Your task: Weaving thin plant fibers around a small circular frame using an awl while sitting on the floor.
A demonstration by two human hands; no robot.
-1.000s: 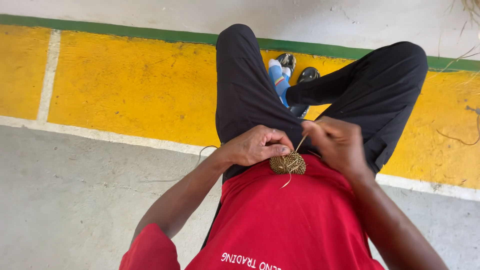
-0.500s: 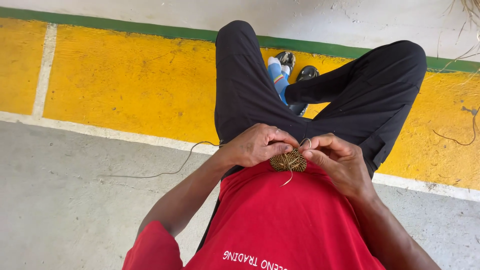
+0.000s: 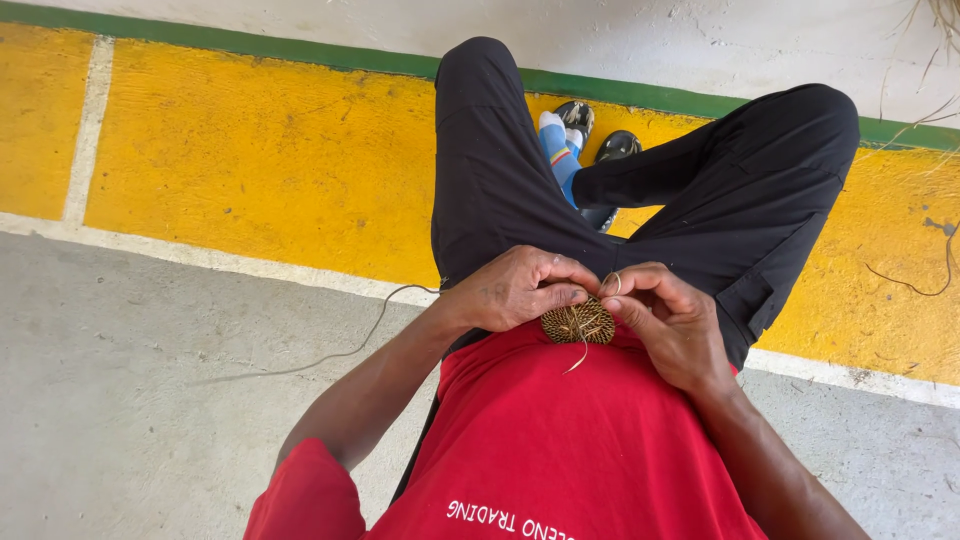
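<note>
Both hands, the left hand (image 3: 515, 290) and right hand (image 3: 672, 322), pinch together the small woven disc (image 3: 578, 323) above the lap; it looks light, stiff but fragile, best held at its rim.

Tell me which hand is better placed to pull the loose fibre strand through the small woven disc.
Probably the right hand: its fingertips pinch a strand at the woven disc's upper edge. The left hand grips the disc's other side, steadying it.

Both forearms angle inward, meeting at the waist. The left hand (image 3: 515, 290) is curled, fingertips pinched together — the right hand (image 3: 672, 322) mirrors it, fingers bent, thumb pressing inward.
</note>
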